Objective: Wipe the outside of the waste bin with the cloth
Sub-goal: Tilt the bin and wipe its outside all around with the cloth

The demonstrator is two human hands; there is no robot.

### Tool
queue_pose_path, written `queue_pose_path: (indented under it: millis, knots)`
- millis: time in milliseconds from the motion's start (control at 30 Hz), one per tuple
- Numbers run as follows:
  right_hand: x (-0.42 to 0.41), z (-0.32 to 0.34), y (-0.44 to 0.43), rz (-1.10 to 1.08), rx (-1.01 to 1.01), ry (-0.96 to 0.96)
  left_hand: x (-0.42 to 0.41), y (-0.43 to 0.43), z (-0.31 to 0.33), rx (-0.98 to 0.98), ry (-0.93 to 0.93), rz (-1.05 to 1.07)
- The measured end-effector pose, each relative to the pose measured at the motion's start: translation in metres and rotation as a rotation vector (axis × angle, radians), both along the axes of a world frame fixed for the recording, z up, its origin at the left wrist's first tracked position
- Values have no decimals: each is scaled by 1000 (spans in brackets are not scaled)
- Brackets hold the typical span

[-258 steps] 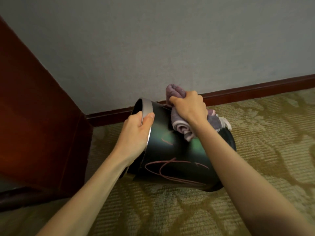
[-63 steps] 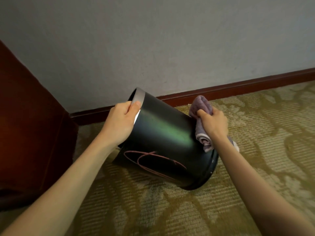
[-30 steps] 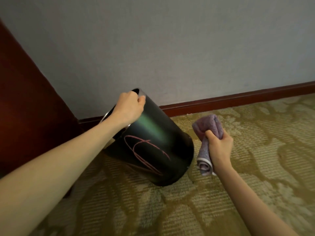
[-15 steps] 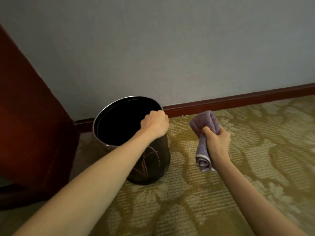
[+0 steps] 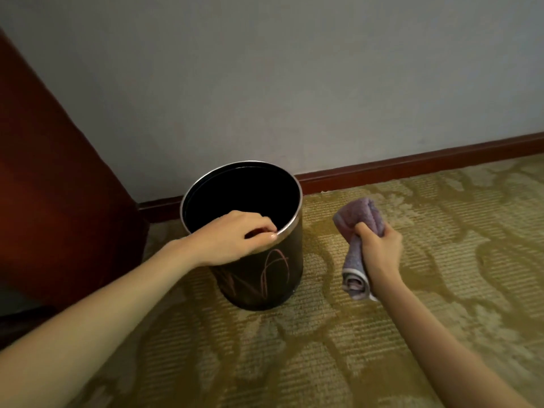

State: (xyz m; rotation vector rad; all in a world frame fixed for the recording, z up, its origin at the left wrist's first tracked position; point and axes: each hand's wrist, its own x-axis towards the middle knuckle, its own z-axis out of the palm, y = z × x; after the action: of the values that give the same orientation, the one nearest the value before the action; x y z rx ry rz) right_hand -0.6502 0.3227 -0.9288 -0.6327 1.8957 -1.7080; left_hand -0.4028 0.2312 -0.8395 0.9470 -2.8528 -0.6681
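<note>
On the patterned carpet (image 5: 382,334), close to the wall (image 5: 294,83) and its dark red skirting board (image 5: 412,164), the waste bin (image 5: 265,278) stands upright with its open mouth facing up. It is a round, dark, glossy bin with a thin silver rim, a black inside, and loose pink looping lines drawn on its near side. A reddish-brown wooden panel (image 5: 44,187) rises just to its left. My left hand (image 5: 232,240) rests on the near edge of the rim, fingers curled over it and pinching the metal. My right hand (image 5: 379,254) is off to the right of the bin, apart from it, clenched around the cloth (image 5: 357,228), a bunched lilac towel with a pale hem that sticks out above and below my fist.
</note>
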Motion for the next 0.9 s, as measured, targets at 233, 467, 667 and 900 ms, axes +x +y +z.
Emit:
queue_pose_path:
  millis: [233,467,667,900]
  knots:
    - [35,-9,-6,68,-20,-60,62,8,-9,-354,-160,-129]
    - [40,-15,0,66,6,-65,49,28,-22,-584,-4,-47]
    - [28,-13,8,28,30,-69,4,53,-29,-598,-20,139]
    - [17,-8,11,11,35,-71,-41,57,-26,-574,-139,267]
